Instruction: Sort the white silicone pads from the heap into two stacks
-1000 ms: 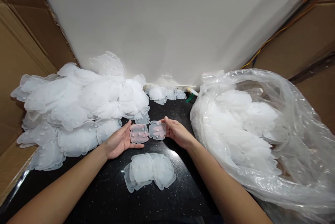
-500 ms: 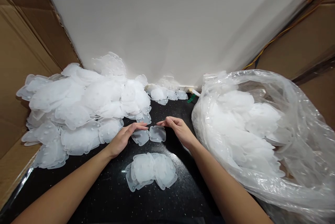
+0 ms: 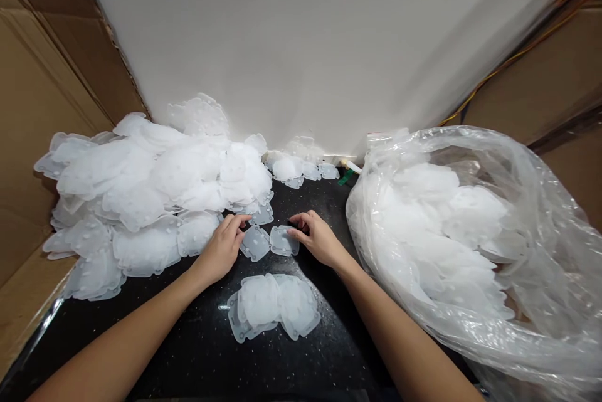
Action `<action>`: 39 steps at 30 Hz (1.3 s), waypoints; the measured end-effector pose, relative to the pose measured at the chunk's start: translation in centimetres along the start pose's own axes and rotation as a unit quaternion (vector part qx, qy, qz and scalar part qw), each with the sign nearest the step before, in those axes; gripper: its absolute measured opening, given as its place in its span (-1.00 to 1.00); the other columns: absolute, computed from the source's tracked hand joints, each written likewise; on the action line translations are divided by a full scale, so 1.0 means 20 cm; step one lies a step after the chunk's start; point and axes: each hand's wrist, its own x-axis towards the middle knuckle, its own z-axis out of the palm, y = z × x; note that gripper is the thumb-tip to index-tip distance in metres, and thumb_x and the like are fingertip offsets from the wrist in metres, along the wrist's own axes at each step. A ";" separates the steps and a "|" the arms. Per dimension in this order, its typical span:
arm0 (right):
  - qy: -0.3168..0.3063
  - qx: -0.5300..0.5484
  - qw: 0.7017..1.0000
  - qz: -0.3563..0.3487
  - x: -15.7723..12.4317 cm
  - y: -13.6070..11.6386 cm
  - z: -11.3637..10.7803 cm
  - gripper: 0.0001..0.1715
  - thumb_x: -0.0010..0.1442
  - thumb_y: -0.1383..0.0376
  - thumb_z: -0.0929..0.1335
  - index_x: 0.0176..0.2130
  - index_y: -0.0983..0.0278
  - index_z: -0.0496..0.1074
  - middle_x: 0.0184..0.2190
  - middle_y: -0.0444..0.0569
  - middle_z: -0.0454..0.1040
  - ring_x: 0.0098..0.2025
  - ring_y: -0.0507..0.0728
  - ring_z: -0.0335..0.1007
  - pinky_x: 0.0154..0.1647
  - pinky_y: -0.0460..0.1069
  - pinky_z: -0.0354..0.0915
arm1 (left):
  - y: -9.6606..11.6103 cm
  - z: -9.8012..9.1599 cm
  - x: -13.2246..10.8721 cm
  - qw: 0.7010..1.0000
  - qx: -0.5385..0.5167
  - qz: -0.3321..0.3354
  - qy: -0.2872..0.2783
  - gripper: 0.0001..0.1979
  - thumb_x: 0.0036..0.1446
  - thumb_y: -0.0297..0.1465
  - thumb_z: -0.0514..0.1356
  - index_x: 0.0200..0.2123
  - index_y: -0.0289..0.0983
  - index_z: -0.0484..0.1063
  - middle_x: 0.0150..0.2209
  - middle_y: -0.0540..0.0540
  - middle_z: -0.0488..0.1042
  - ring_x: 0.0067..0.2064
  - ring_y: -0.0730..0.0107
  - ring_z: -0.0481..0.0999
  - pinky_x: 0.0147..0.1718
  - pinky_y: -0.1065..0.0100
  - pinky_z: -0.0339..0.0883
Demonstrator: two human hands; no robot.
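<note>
Two small translucent silicone pads, the left pad (image 3: 256, 243) and the right pad (image 3: 284, 241), lie side by side on the black speckled table (image 3: 197, 345). My left hand (image 3: 222, 248) is palm down with its fingers curled onto the outer edge of the left pad. On the other side, my right hand (image 3: 318, 238) pinches the right pad's outer edge with bent fingers. Just in front of both hands sits a small stack of larger translucent pads (image 3: 275, 305).
A big heap of the same white pads (image 3: 145, 189) fills the table's left side up to a white wall. A clear plastic bag (image 3: 470, 245) full of pads stands at the right. Cardboard (image 3: 32, 107) borders the left, and more loose pads (image 3: 301, 169) lie by the wall.
My hands have turned from palms up, holding the two pads raised, to palms down. The pads now lie flat on the table with my fingers curled on their edges.
</note>
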 end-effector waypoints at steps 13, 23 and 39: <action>0.003 0.017 1.000 0.001 0.02 0.04 0.00 -0.74 0.26 0.22 0.24 -0.22 0.19 0.50 -0.35 -0.07 0.34 -0.32 0.11 0.32 -0.19 0.03 0.26 | 0.01 -0.02 0.02 0.998 -0.052 -0.038 0.001 -0.70 0.16 -0.36 0.07 -0.03 -0.19 0.39 -0.23 -0.08 0.44 -0.17 0.21 0.43 -0.04 0.16 0.31; -0.034 -0.022 0.999 -0.014 -0.02 -0.04 0.01 -0.58 -0.17 0.26 0.56 -0.34 0.21 0.36 -0.32 -0.13 0.29 -0.27 0.11 0.24 -0.25 -0.01 0.23 | 0.04 -0.01 0.01 0.996 -0.085 -0.029 -0.012 -0.58 0.00 -0.40 0.23 -0.01 -0.16 0.40 -0.21 -0.08 0.50 -0.11 0.18 0.46 0.04 0.12 0.25; -0.031 0.146 0.988 0.031 -0.01 -0.07 -0.05 -0.86 0.04 0.20 0.39 -0.36 0.21 0.47 -0.45 -0.12 0.46 -0.40 0.09 0.31 -0.34 -0.01 0.18 | 0.02 -0.02 0.01 0.994 -0.103 -0.012 -0.021 -0.63 0.16 -0.31 0.16 0.04 -0.22 0.35 -0.19 -0.13 0.54 -0.11 0.20 0.51 -0.03 0.14 0.34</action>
